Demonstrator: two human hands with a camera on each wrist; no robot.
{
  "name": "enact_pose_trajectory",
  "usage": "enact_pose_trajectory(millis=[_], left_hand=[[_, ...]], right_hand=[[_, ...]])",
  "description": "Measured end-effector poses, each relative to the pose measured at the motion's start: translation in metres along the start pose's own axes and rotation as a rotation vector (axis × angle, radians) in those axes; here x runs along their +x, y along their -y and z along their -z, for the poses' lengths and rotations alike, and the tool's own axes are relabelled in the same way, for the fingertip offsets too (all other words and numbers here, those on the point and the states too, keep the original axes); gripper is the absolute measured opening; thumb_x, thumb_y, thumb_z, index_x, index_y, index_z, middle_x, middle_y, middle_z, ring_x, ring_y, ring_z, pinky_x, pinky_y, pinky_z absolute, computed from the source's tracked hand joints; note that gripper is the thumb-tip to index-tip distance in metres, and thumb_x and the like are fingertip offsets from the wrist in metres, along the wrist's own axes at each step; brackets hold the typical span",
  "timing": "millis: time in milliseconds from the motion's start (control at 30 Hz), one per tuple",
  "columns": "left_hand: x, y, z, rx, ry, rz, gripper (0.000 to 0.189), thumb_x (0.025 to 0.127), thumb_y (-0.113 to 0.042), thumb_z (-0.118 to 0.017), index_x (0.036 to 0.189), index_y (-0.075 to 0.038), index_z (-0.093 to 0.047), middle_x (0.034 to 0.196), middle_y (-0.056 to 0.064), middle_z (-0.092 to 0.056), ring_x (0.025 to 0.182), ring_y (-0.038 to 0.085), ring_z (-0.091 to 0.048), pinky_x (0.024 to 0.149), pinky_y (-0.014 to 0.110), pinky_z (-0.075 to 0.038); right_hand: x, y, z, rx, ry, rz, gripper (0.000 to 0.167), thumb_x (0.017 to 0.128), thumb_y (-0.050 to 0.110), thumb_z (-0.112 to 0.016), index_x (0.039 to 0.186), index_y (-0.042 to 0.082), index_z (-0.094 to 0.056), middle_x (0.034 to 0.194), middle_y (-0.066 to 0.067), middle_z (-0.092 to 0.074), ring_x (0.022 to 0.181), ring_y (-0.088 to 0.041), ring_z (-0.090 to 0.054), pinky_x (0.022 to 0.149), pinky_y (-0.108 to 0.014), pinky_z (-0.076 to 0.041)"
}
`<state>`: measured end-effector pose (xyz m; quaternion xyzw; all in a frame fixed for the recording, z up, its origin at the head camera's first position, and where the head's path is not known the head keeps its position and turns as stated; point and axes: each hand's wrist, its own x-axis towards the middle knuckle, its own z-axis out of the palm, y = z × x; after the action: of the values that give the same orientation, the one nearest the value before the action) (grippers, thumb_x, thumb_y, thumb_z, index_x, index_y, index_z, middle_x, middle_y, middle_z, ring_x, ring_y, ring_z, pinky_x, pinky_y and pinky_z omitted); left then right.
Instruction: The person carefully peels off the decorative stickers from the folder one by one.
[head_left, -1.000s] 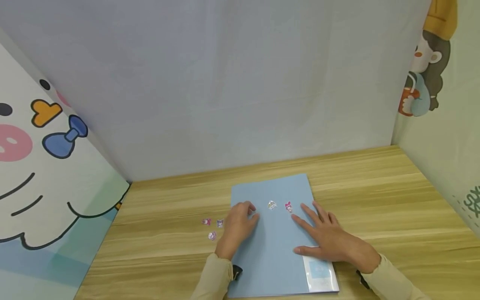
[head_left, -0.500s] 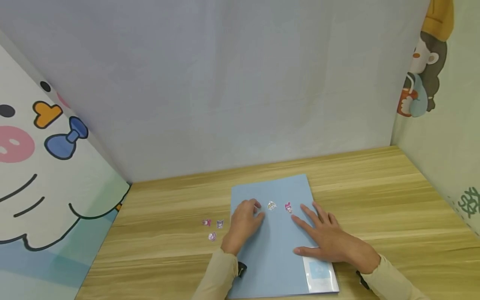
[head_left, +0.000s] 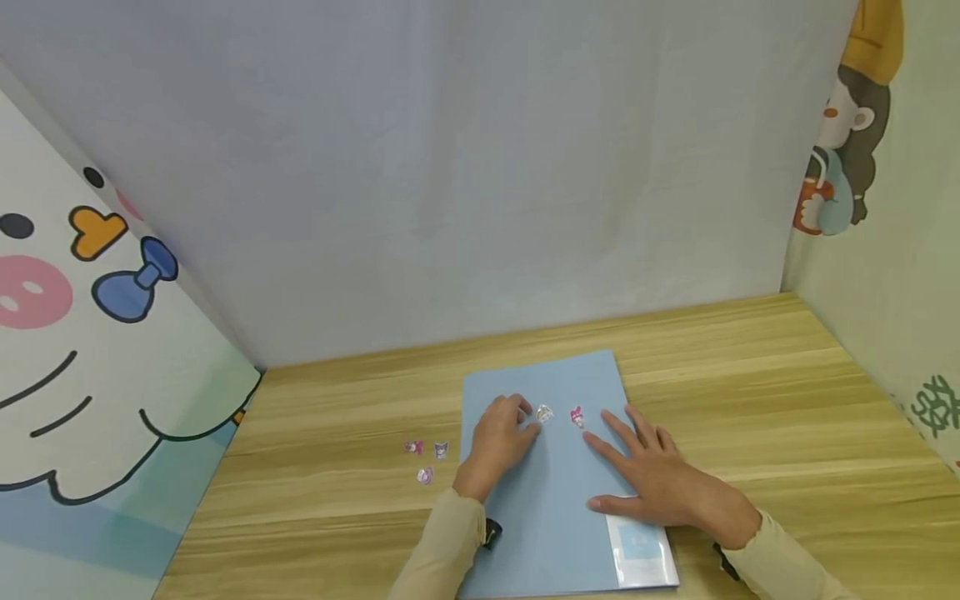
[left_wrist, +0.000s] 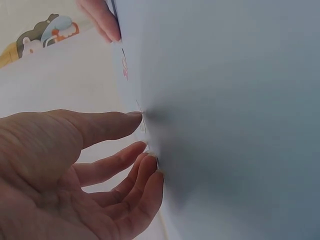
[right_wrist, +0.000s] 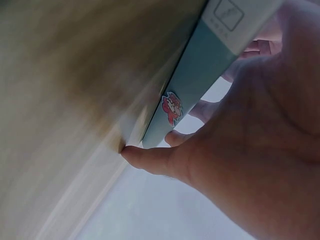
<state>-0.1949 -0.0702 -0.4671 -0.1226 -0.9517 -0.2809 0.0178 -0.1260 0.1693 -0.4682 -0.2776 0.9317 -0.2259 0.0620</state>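
A light blue folder [head_left: 547, 517] lies flat on the wooden table. Two small cartoon stickers are on its upper part: a pale one [head_left: 544, 413] and a pink-bowed one [head_left: 577, 417]. My left hand [head_left: 498, 437] is over the folder just left of the pale sticker, fingers bent loosely. In the left wrist view its thumb and fingertips [left_wrist: 150, 156] touch the surface, apart from each other. My right hand [head_left: 656, 475] rests spread on the folder's right edge. Below that hand, the right wrist view shows a red-and-white sticker [right_wrist: 172, 108] on the folder.
Three loose stickers, a pink one [head_left: 413, 447], a purple-grey one [head_left: 441, 450] and a round one [head_left: 425, 475], lie left of the folder. A white label [head_left: 641, 554] covers its lower right corner. Behind the table hangs a pale curtain [head_left: 525, 183]; printed cloths flank both sides.
My left hand has slid right and slightly upward across the folder, from near its left edge to beside the pale sticker. The right hand has stayed in place.
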Motion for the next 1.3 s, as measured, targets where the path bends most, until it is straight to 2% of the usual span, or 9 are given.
enact_pose_trajectory(millis=[300,533,800,1100,1300], left_hand=[[0.009,-0.003,-0.005,-0.027,0.006,-0.006,0.019,0.090,-0.013,-0.078,0.099,0.001,-0.067,0.090,0.011,-0.063,0.084,0.023,-0.058,0.075,0.036,-0.049],[0.013,-0.005,-0.007,-0.075,0.031,0.041,0.017,0.092,-0.013,-0.076,0.097,0.000,-0.066,0.093,0.010,-0.063,0.087,0.023,-0.059,0.078,0.037,-0.050],[0.018,-0.004,-0.010,-0.096,-0.006,0.031,0.012,0.092,-0.009,-0.076,0.092,-0.002,-0.066,0.089,0.009,-0.066,0.085,0.024,-0.063,0.076,0.037,-0.051],[0.024,-0.002,-0.015,-0.112,-0.067,0.016,0.011,0.090,-0.004,-0.077,0.084,-0.004,-0.067,0.076,0.002,-0.064,0.070,0.014,-0.058,0.066,0.028,-0.048],[0.022,-0.003,-0.013,-0.152,-0.063,0.034,0.010,0.091,-0.004,-0.075,0.085,-0.005,-0.067,0.077,0.001,-0.063,0.070,0.012,-0.056,0.065,0.027,-0.047]], right_hand=[[0.001,-0.001,0.000,0.004,0.008,0.002,0.084,0.095,0.059,-0.064,0.157,0.008,-0.040,0.164,-0.029,-0.022,0.148,-0.060,-0.009,0.104,-0.082,-0.018],[0.002,-0.002,0.000,0.009,0.015,0.001,0.084,0.095,0.060,-0.064,0.157,0.008,-0.040,0.164,-0.029,-0.022,0.148,-0.059,-0.008,0.105,-0.082,-0.017],[0.002,-0.003,0.000,0.014,0.013,0.002,0.085,0.095,0.060,-0.064,0.157,0.007,-0.040,0.164,-0.029,-0.021,0.148,-0.059,-0.008,0.105,-0.082,-0.017],[0.003,-0.006,-0.001,0.021,0.013,0.005,0.085,0.095,0.060,-0.064,0.157,0.007,-0.040,0.164,-0.029,-0.021,0.149,-0.059,-0.007,0.105,-0.081,-0.017],[0.004,-0.007,0.000,0.020,0.012,0.007,0.085,0.095,0.060,-0.064,0.157,0.008,-0.040,0.164,-0.029,-0.021,0.149,-0.059,-0.008,0.105,-0.082,-0.017]])
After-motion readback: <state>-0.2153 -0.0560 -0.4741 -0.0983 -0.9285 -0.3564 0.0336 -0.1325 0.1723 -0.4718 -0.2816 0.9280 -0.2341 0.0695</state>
